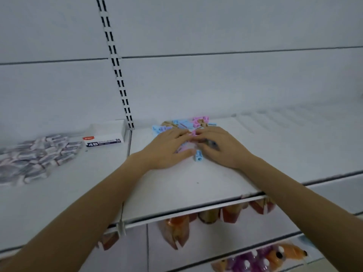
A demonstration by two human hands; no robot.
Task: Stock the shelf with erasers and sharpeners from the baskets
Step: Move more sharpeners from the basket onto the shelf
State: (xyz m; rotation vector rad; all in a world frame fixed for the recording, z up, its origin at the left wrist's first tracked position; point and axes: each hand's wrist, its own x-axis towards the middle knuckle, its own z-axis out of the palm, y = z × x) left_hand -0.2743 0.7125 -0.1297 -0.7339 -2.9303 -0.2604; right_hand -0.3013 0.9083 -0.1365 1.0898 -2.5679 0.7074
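Note:
A heap of small blue, pink and tan sharpeners (184,123) lies on the white shelf (196,185), near its back. My left hand (167,149) and my right hand (220,146) lie flat over the near part of the heap, fingers straight and fingertips almost meeting. One blue sharpener (198,156) sticks out between the two hands. Some sharpeners are hidden beneath the palms. On the shelf section to the left lies a pile of wrapped erasers (37,154) and a white 4B eraser box (105,135).
A slotted upright rail (115,67) divides the two shelf sections at the back wall. Below the shelf's front edge hang orange-red packets (176,230). Lower right, purple and orange packets (263,260) sit on another shelf. No basket is in view.

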